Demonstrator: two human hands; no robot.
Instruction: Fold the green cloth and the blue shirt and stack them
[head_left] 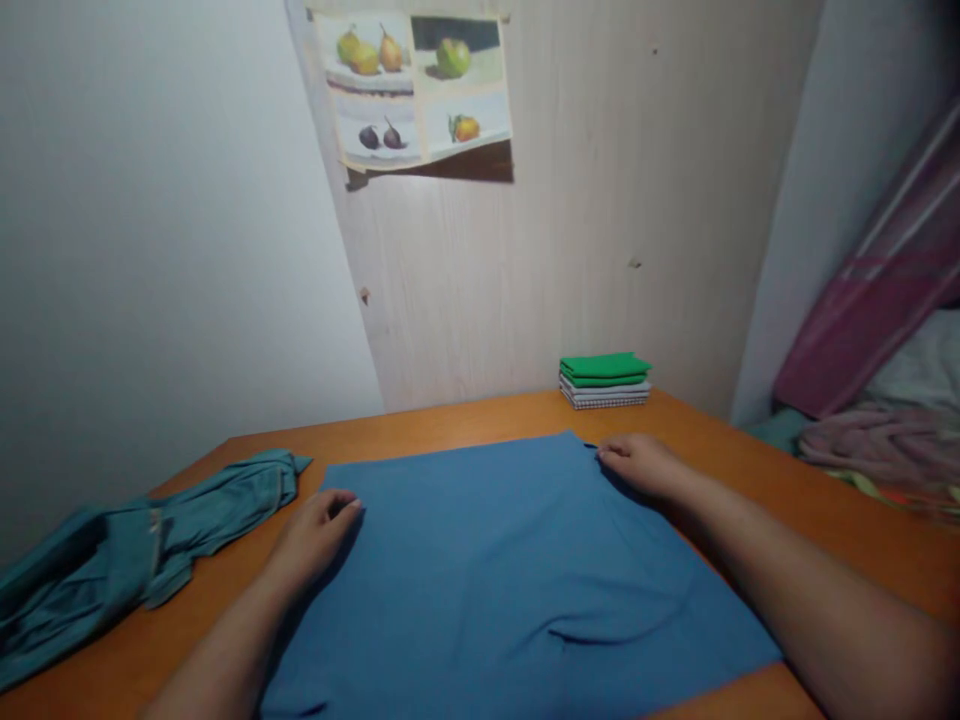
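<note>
A blue cloth [450,560] lies spread over the orange-brown table [247,455], mostly flat, with a few creases toward its near right part. My left hand [319,530] is closed at the cloth's left edge, thumb and fingers pinching the fabric below the far left corner. At the far right, my right hand [637,465] pinches the cloth's right edge close to its corner. The near edge of the cloth runs partly out of the picture.
A crumpled teal garment [172,535] lies on the table's left side. Folded cloths, green [604,368] on top and checked below, are stacked at the back against the wall. Beyond the right edge are a pink curtain [847,320] and a heap of fabric [877,450].
</note>
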